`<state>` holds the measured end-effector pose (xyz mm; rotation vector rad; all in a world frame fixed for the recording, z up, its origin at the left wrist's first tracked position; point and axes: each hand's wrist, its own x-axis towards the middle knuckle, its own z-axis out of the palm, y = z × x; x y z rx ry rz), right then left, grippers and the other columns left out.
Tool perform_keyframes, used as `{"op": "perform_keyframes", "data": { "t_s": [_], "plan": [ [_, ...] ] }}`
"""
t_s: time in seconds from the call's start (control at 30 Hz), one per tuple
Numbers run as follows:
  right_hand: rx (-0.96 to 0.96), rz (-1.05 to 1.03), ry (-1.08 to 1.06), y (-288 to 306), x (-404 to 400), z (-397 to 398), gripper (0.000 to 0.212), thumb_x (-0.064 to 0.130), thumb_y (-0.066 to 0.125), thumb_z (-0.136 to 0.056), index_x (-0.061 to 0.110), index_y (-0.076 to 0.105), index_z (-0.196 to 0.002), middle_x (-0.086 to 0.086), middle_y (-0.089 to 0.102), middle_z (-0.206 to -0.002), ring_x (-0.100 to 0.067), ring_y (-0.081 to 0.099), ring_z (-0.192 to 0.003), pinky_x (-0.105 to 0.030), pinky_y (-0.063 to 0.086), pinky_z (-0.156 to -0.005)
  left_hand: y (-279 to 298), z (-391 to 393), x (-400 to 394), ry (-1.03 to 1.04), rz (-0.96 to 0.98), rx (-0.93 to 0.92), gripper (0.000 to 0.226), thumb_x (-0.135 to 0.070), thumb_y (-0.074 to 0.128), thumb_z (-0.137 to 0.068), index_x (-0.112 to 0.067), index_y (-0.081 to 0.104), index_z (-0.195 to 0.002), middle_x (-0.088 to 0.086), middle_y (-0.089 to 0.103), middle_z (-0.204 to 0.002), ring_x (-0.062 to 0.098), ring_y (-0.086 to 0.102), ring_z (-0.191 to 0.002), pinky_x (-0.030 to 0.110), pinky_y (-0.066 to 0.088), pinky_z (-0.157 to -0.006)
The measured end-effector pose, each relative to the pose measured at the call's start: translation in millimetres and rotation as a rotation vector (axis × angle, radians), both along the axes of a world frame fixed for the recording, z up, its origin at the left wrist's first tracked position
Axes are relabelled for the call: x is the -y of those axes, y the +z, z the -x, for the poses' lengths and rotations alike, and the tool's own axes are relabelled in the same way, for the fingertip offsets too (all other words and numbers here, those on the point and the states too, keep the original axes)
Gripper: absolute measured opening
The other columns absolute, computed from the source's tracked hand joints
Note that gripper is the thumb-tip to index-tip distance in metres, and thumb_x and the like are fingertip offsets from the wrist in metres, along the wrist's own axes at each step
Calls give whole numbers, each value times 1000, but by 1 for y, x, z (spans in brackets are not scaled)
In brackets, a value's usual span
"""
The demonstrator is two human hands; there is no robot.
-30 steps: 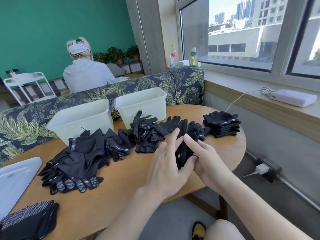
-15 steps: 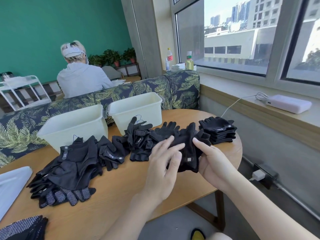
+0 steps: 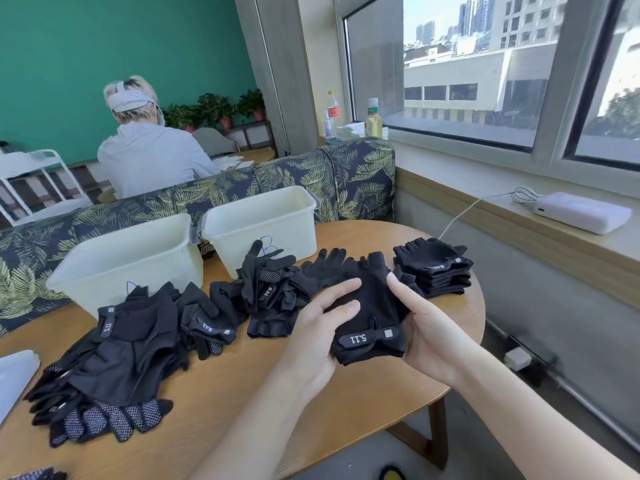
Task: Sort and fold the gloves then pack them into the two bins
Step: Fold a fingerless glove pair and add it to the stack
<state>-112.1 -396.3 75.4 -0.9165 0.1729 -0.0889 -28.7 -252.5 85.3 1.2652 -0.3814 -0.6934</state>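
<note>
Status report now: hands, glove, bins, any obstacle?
Left hand and right hand both hold one black fingerless glove above table edge. Two bins look empty. Folded stack at right. No obstacle seen.

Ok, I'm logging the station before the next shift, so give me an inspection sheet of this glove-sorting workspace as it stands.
Surface: round wooden table, bare wood at the near edge.
Job's things: two pale bins side by side at the back; their insides are not visible. Folded stack of gloves at the right edge; loose glove heap at left, smaller heaps mid-table.
Grips: left hand and right hand both hold one fingerless glove.
Clutter: white object at the left edge.
Cables: white cable running to a white device on the sill.
Surroundings: leaf-print sofa, a seated person behind it, bottles by the window.
</note>
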Motion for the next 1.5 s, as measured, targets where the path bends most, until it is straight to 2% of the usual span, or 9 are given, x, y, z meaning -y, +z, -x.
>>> {"op": "perform_keyframes", "data": {
  "t_s": [0.1,0.2,0.37,0.63,0.83,0.97,1.1,1.33,1.5],
  "plan": [
    [26,103,-12,2,6,-2,36,25,58,-102,19,63,-136,-11,69,-132,-32,66,-122,-57,47,-108,-2,-6,10,21,-22,90,40,0,58,-99,-25,72,-125,9,72,-127,27,70,-116,48,55,-100],
    [5,166,-5,3,14,-5,37,14,62,-100,17,62,-136,-14,70,-129,-35,67,-120,-59,48,-107,-3,-13,20,-40,-50,171,40,-11,59,-97,-34,70,-128,9,61,-142,27,62,-128,50,49,-108],
    [-30,128,-23,1,33,-10,33,11,59,-100,12,64,-133,-17,70,-127,-36,68,-118,-55,51,-103,2,-21,29,-137,-89,49,38,-4,48,-104,-23,71,-128,9,73,-124,26,69,-117,45,54,-103],
    [-15,209,-148,-7,60,-28,35,9,66,-94,4,65,-129,-17,72,-124,-35,69,-115,-52,52,-104,-1,-42,46,-61,-77,82,41,9,58,-96,-16,72,-125,14,76,-114,32,72,-108,39,60,-89],
    [84,231,-344,-6,72,-39,26,12,59,-102,4,63,-125,-18,74,-118,-30,74,-98,-33,59,-76,-6,-71,61,-21,-8,210,48,6,64,-91,-23,71,-129,6,70,-131,25,62,-128,47,44,-114],
    [73,262,-454,-6,78,-48,31,7,57,-103,9,55,-134,-26,72,-114,-33,69,-97,-39,59,-83,-11,-84,70,-19,-19,275,49,-11,71,-82,-32,72,-127,4,67,-136,25,58,-133,51,40,-117],
    [8,434,-558,-5,84,-54,29,5,64,-99,13,54,-125,-19,76,-104,-30,75,-88,-29,60,-72,-17,-94,76,25,-139,448,45,-12,71,-90,-40,71,-126,-13,66,-136,4,56,-131,41,40,-118],
    [-138,687,-610,-9,101,-70,15,8,73,-93,11,62,-103,-9,78,-88,-25,77,-74,-38,63,-73,-27,-106,83,11,-279,550,43,-17,68,-97,-37,65,-134,-20,59,-140,-23,48,-120,25,38,-116],
    [-238,857,-617,-8,112,-78,7,4,75,-89,2,70,-92,-13,76,-80,-18,74,-61,-22,60,-58,-41,-117,87,11,-369,589,46,-29,69,-91,-47,62,-134,-22,53,-147,4,28,-151,44,23,-126]
  ]
}}
